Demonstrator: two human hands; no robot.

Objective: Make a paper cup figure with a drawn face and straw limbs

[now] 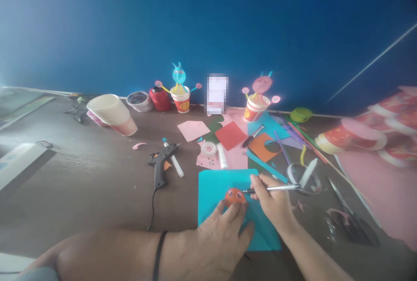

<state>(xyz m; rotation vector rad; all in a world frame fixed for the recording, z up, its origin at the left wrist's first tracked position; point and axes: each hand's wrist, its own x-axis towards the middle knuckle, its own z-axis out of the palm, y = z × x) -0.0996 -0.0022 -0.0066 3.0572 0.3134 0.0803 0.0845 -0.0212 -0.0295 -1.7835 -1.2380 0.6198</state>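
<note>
A round orange paper face [235, 195] with two eye shapes lies on a turquoise sheet of paper [208, 185]. My left hand [224, 231] rests on the face's lower edge, fingers spread and pressing it down; that edge is hidden beneath the fingertips. In my right hand [269, 192] a pen [278, 188] is pinched, its tip at the face's right eye. Under the pen's rear end lies a roll of clear tape [317, 185], to the right of the turquoise sheet.
A glue gun [159, 168] and a white marker [176, 166] lie left of the sheet. Stacked paper cups [114, 114] stand farther left. Scissors [352, 216] lie at right. Behind are a blue-headed cup figure [180, 94], a pink-headed one [259, 98], paper scraps and a glue stick [221, 156].
</note>
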